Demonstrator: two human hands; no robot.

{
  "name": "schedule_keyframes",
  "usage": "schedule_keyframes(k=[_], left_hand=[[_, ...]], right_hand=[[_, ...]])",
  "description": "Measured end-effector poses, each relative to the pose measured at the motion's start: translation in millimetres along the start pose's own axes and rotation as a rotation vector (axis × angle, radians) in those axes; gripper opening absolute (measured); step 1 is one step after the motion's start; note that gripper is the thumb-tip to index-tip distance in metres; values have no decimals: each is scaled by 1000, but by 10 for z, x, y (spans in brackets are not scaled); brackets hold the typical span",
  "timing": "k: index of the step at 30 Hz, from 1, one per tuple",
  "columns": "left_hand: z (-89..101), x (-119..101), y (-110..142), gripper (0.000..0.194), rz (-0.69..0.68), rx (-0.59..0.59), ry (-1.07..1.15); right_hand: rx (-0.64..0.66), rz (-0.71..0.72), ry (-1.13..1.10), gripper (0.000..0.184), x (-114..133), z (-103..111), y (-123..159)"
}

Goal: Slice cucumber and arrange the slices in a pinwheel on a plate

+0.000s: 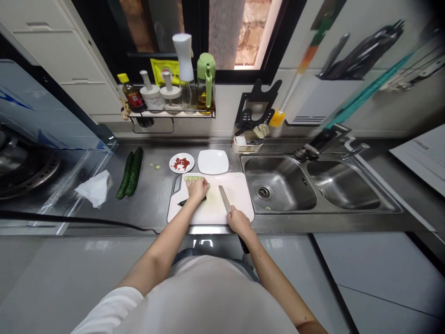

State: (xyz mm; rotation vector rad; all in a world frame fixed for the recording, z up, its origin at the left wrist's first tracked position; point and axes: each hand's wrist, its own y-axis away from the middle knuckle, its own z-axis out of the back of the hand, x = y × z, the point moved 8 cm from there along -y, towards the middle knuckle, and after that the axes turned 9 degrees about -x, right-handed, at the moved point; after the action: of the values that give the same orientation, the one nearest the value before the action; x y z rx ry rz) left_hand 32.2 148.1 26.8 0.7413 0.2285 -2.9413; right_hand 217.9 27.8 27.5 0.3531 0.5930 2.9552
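My right hand [239,221] grips a kitchen knife [224,198] by its handle, with the blade pointing away over the white cutting board [232,188]. My left hand [197,188] is closed at the board's upper left, its fingertips pinching what looks like a cucumber slice [208,186]. Beside those fingers lies a row of pale green cucumber slices [192,178]. Partly hidden under my left wrist is a dark green piece of cucumber [182,203]. Knife and slices are apart from each other.
Behind the board stand a plate of chopped red pieces [181,163] and a white square plate [213,162]. Two whole cucumbers [130,174] and a crumpled white cloth or tissue [95,188] lie to the left. A double sink [278,183] adjoins the board's right side.
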Motion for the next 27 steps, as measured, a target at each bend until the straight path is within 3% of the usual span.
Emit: schedule_keyframes(k=[4, 11, 27], left_hand=[[36, 184, -200, 8, 99, -29, -5], [-41, 274, -355, 11, 105, -31, -88], [-49, 246, -300, 20, -42, 31, -163]], right_hand=[[4, -4, -11, 30, -14, -20, -5], [-13, -7, -10, 31, -36, -27, -10], [-26, 7, -4, 29, -43, -49, -45]])
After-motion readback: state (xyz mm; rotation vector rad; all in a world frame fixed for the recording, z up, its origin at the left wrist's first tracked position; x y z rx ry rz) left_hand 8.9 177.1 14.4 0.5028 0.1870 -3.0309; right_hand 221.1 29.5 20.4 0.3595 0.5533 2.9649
